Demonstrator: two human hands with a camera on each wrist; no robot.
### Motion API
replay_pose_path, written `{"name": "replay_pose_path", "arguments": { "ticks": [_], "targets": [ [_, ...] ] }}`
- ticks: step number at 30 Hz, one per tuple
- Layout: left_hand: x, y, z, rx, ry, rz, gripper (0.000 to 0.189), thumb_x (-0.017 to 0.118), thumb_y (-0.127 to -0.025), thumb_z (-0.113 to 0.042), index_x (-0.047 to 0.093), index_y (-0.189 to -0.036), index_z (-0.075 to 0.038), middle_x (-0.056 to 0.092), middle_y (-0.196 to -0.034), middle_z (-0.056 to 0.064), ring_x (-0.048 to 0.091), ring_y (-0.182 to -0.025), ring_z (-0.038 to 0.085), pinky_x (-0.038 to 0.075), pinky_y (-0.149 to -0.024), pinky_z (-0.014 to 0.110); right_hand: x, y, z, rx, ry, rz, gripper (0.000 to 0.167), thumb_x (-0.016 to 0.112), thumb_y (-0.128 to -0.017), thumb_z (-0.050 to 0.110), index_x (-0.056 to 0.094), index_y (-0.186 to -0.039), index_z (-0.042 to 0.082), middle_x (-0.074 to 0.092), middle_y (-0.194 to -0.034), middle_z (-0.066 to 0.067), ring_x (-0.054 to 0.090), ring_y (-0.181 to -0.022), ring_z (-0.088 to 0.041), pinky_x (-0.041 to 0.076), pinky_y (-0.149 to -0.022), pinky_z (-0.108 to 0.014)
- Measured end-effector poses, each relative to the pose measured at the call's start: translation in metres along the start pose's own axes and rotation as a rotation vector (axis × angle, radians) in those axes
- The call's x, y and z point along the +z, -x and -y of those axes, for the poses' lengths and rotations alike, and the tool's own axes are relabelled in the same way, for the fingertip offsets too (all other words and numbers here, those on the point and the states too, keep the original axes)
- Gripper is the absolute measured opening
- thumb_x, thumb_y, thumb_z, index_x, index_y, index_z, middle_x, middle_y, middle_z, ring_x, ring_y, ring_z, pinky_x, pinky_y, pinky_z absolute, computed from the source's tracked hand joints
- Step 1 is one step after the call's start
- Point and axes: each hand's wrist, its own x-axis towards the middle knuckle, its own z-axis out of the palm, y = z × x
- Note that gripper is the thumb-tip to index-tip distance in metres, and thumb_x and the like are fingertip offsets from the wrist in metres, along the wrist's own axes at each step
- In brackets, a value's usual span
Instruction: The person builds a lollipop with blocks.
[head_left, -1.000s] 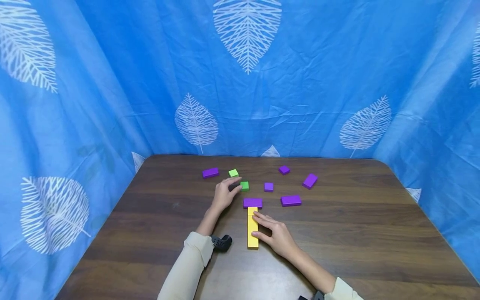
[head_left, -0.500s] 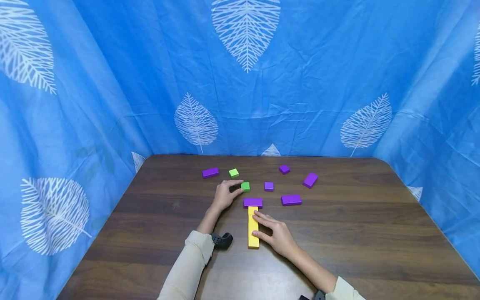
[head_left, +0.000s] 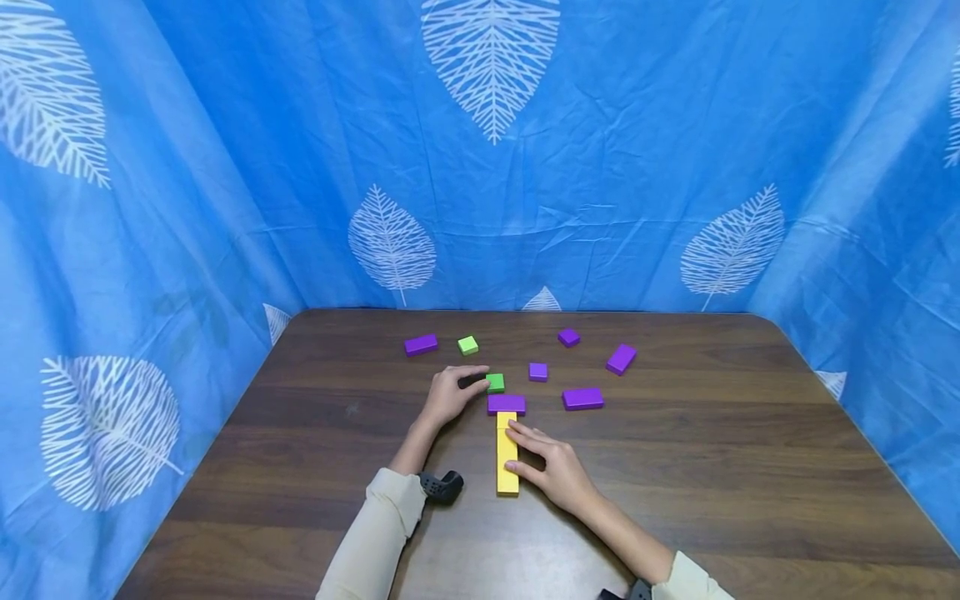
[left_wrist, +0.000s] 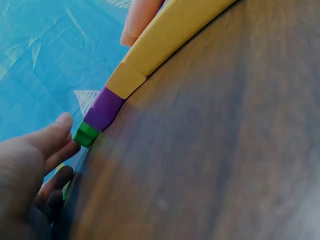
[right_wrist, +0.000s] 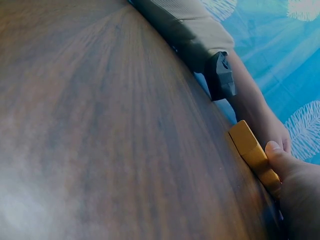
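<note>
- I have the left hand (head_left: 450, 395) reaching forward, index finger stretched out, with index and thumb at the green block's (head_left: 495, 383) left side; pinching or merely touching, I can't tell
- That block lies just beyond the purple block (head_left: 506, 405)
- My right hand (head_left: 558, 473) slants in, fingers loosely extended, tips resting on the long yellow block (head_left: 505, 450) without gripping

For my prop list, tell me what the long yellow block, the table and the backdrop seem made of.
Long yellow block: perhaps painted wood or plastic; smooth, even colour.
Table: apparently wood or laminate; brown grain, soft glare.
Backdrop: probably fabric, perhaps plastic sheeting; creases and printed leaves.
</note>
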Motion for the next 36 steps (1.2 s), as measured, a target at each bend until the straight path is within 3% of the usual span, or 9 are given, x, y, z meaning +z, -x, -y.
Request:
{"name": "replay_pose_path", "arguments": {
  "ticks": [4, 14, 22, 36],
  "targets": [
    [0.0021, -0.0016, -0.0010, -0.014, -0.004, -0.001, 0.026, 0.067, -0.085, -0.025, 0.070, -0.108, -0.013, 0.068, -0.106, 0.002, 0.058, -0.102, 0.024, 0.042, -0.092, 0.042, 0.0000, -0.0002, -0.0003, 0.003, 0.003, 0.000, 0.047, 0.069, -0.082, 0.035, 0.062, -0.121, 0.009, 0.054, -0.130, -0.001, 0.052, -0.115, -0.026, 0.040, -0.097, -0.041],
    [0.0015, -0.0012, -0.0013, 0.055, -0.008, 0.043, 0.023, 0.068, -0.085, -0.023, 0.072, -0.106, -0.014, 0.069, -0.101, 0.000, 0.057, -0.098, 0.020, 0.041, -0.088, 0.039, -0.0004, -0.0005, -0.0006, 0.005, 0.001, 0.001, 0.047, 0.069, -0.082, 0.035, 0.063, -0.121, 0.009, 0.054, -0.129, -0.001, 0.053, -0.115, -0.026, 0.040, -0.097, -0.041],
    [0.0000, -0.0015, -0.0018, 0.022, -0.016, 0.083, 0.024, 0.068, -0.085, -0.027, 0.072, -0.106, -0.017, 0.069, -0.102, -0.002, 0.055, -0.099, 0.019, 0.040, -0.090, 0.038, -0.0004, -0.0002, -0.0014, 0.005, 0.004, 0.004, 0.047, 0.069, -0.082, 0.035, 0.062, -0.121, 0.009, 0.054, -0.129, -0.002, 0.053, -0.115, -0.026, 0.040, -0.097, -0.041],
    [0.0007, -0.0002, 0.0000, 0.021, 0.002, 0.076, 0.024, 0.068, -0.084, -0.025, 0.071, -0.107, -0.017, 0.069, -0.102, -0.002, 0.054, -0.098, 0.019, 0.040, -0.089, 0.040, -0.0006, -0.0008, -0.0004, 0.025, 0.000, 0.015, 0.046, 0.068, -0.082, 0.034, 0.062, -0.121, 0.009, 0.054, -0.129, -0.001, 0.052, -0.116, -0.025, 0.040, -0.098, -0.041]
  ]
}}
